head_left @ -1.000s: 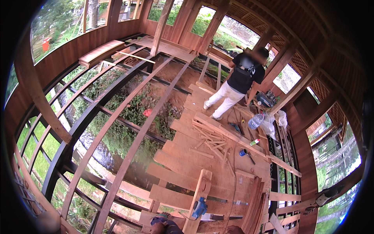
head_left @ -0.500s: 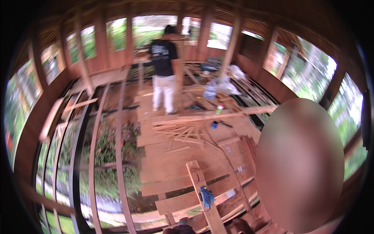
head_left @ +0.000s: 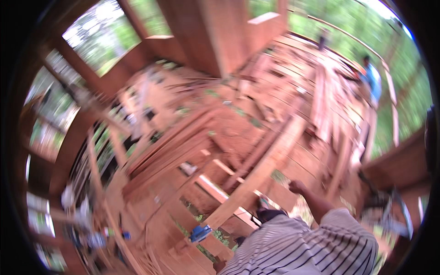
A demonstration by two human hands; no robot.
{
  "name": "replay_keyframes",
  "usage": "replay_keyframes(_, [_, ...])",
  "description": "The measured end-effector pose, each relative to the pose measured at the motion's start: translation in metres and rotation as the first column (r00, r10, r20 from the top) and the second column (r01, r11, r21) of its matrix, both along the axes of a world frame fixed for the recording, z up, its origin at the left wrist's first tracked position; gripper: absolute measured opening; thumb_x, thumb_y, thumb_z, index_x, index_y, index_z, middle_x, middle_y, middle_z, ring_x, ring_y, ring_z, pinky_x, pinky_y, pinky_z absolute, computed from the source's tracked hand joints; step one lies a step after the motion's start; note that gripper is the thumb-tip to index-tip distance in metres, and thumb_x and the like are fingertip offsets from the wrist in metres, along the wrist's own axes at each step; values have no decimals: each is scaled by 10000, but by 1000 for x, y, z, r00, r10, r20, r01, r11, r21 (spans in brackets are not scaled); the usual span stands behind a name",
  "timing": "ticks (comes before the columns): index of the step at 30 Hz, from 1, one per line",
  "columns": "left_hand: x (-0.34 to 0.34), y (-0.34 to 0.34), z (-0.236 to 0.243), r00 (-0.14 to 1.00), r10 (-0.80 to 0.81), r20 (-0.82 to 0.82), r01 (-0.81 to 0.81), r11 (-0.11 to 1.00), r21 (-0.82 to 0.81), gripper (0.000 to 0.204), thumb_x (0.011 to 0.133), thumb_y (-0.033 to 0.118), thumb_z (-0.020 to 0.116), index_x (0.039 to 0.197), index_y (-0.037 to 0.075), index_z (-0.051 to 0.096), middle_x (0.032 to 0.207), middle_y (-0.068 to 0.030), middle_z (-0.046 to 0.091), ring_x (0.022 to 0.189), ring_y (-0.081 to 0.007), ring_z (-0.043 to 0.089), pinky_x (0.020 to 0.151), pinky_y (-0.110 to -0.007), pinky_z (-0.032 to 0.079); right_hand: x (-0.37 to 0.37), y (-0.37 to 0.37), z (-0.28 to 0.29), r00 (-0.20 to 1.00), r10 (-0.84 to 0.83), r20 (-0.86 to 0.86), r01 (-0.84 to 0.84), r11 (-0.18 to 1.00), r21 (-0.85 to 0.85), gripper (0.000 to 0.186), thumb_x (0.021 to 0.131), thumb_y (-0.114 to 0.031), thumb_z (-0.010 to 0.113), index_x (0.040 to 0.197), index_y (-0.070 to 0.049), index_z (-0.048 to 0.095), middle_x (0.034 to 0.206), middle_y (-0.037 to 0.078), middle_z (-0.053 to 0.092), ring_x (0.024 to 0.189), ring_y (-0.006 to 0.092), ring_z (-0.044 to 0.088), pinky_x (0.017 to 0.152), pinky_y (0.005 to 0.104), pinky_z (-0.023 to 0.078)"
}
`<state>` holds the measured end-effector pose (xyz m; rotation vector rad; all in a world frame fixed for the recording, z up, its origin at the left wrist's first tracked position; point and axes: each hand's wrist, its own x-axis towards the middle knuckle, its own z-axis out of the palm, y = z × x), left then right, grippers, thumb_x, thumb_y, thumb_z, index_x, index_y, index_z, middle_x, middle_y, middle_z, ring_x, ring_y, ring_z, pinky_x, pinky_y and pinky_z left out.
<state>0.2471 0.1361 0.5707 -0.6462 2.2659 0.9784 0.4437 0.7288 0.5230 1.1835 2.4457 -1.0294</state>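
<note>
My right hand (head_left: pixel 297 186) hangs in front of the striped shirt, at the end of a bent bare arm. It is smeared by motion, so its fingers cannot be made out, and nothing held shows in it. To its left a long pale plank (head_left: pixel 256 183) runs diagonally across the floor. A blue power tool, which looks like an electric planer (head_left: pixel 200 233), rests on the plank's near end, apart from my right hand. My left hand does not show.
Stacked boards (head_left: pixel 172 151) lie left of the plank, with gaps in the floor around it. More long boards (head_left: pixel 323 101) cover the far floor. A person in blue (head_left: pixel 373 82) is at the far right; another small figure (head_left: pixel 323 39) stands farther back. A wooden wall (head_left: pixel 211 36) rises ahead.
The view has swung right and tilted, so the plank and blue tool now lie diagonally at lower left. My right arm and striped shirt have come in; the person in black is gone from view.
</note>
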Motion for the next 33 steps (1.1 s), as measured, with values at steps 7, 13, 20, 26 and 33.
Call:
replay_keyframes(7, [-95,183,8,939,-344,-9,342,933,110,477,833,3,683,1295,-41,572,1176,-129,672,1030,-258,656,896,-398,540,126,-21,45,770,-633,-79,610,767,-197,300,764,-209,611,938,8,723,965,250,708,933,380,698,820,459,550])
replay_keyframes(13, [-133,357,17,838,-537,-96,538,784,310,429,814,-55,709,1226,-73,594,1110,-118,685,953,-238,661,828,-394,546,178,-78,31,546,-836,47,823,526,-216,445,792,-244,634,1165,-15,717,1134,203,718,1065,325,693,952,393,540])
replay_keyframes(20, [-148,509,-7,528,-849,-3,829,516,216,479,779,59,801,1217,-34,633,1062,-119,705,906,-244,681,787,-400,556,192,-108,22,258,-957,133,928,208,-310,425,789,-203,641,1163,-16,719,950,183,754,856,289,737,805,381,581])
replay_keyframes(26, [-103,622,13,86,-972,218,995,73,-68,440,783,105,813,1169,-37,656,1018,-138,717,880,-249,695,762,-410,562,180,-44,-1,67,-994,91,886,17,-464,405,811,-164,681,1174,16,698,894,155,755,754,212,732,713,339,585])
replay_keyframes(33, [-109,764,-33,-109,-935,337,989,-135,-55,420,778,115,819,1137,-41,667,1006,-146,721,880,-256,697,763,-420,561,196,186,44,528,-846,72,837,505,-208,396,863,-195,680,1200,13,688,1007,149,751,818,216,725,744,367,590])
